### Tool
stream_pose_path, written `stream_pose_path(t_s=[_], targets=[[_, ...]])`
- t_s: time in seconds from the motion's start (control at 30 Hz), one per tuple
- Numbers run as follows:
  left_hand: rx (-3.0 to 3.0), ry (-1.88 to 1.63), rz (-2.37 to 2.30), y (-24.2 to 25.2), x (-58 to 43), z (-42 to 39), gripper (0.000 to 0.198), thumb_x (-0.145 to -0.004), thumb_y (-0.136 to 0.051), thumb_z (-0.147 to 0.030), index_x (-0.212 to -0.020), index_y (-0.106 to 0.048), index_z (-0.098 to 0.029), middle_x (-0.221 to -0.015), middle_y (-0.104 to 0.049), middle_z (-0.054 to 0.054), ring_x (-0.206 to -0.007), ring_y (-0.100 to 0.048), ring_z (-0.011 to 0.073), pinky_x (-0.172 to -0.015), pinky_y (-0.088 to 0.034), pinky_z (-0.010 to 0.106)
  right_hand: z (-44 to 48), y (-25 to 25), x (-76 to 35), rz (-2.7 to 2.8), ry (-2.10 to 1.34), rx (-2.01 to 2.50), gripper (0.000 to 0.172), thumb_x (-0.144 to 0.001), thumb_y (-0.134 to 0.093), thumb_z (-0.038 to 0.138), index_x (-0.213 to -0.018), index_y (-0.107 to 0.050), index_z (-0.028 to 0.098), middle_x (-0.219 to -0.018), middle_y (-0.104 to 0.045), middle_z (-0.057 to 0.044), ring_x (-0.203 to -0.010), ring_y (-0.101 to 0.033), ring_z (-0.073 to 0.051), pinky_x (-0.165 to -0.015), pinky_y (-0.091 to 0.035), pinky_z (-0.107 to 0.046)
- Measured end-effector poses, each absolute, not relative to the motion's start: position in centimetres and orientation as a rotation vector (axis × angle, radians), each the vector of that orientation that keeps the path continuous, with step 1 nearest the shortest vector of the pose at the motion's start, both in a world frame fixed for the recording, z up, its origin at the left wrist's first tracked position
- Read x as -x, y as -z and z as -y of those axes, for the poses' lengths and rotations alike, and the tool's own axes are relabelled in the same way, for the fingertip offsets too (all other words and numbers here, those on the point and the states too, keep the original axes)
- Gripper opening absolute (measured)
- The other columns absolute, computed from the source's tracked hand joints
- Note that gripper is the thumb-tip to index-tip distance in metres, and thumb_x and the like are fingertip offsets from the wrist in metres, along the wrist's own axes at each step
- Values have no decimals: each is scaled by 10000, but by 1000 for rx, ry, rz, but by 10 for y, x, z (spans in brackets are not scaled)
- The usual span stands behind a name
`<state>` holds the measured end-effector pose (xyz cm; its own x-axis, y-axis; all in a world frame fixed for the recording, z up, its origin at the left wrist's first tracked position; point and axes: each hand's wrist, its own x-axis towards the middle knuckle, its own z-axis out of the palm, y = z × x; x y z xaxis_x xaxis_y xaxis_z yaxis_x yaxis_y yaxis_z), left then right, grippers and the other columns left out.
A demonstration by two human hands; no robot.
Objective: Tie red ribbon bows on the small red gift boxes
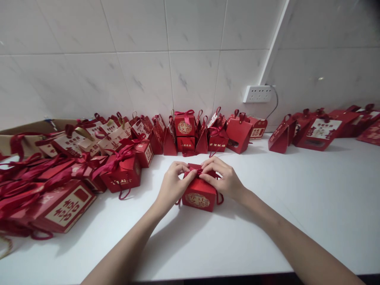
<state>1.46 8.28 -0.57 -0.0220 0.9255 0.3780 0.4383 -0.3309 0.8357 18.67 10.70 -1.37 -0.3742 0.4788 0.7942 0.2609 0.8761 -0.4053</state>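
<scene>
A small red gift box [199, 194] with a gold round emblem stands on the white table in front of me, dark red cord loops hanging at its sides. On its top is a red ribbon [199, 172], gathered at the middle. My left hand [175, 180] pinches the ribbon from the left with thumb and fingers. From the right, my right hand [222, 176] pinches it too, its fingertips close to those of my left hand. The exact shape of the knot is partly hidden by my fingers.
Many red boxes with ribbons [121, 170] crowd the left of the white table [252, 245]. More boxes line the tiled wall, among them a stacked pair [184, 126] and a windowed one [317, 132] at the right. A cardboard box [29, 136] lies back left; a power socket [257, 94] is on the wall.
</scene>
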Motion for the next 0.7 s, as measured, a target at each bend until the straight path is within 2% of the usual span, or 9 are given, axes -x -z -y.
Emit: stream_pose_path(t_s=[0.13, 0.27, 0.47, 0.7], targets=[[-1698, -1291, -1449, 6, -13, -83, 243, -730, -595, -384, -613, -548, -176, -903, -589, 47, -864, -558, 184, -806, -421, 312, -106, 13, -189, 2007, -82, 469, 82, -851, -578, 204, -781, -601, 168, -854, -569, -67, -836, -588, -171, -734, -511, -318], [-1511, -1231, -1385, 5, -12, -84, 303, -719, -584, -428, -580, -510, -170, -848, -598, 42, -814, -556, 174, -719, -423, 270, -105, 10, -192, 2078, 40, 397, 92, -870, -543, 203, -803, -600, 175, -864, -569, -78, -847, -573, -189, -748, -512, -355], [-1499, -1241, -1420, 6, -11, -86, 256, -706, -595, -397, -605, -540, -168, -821, -611, 33, -803, -560, 167, -722, -410, 263, -106, 10, -196, 2116, 137, 279, 85, -867, -525, 202, -801, -578, 199, -813, -576, -75, -823, -554, -211, -716, -497, -399], [-1536, -1267, -1408, 8, -12, -85, 263, -714, -596, -382, -579, -508, -174, -772, -617, 18, -792, -569, 165, -746, -410, 271, -102, 9, -195, 2083, 123, 159, 91, -816, -522, 150, -753, -560, 203, -748, -555, -58, -769, -539, -207, -696, -483, -416]])
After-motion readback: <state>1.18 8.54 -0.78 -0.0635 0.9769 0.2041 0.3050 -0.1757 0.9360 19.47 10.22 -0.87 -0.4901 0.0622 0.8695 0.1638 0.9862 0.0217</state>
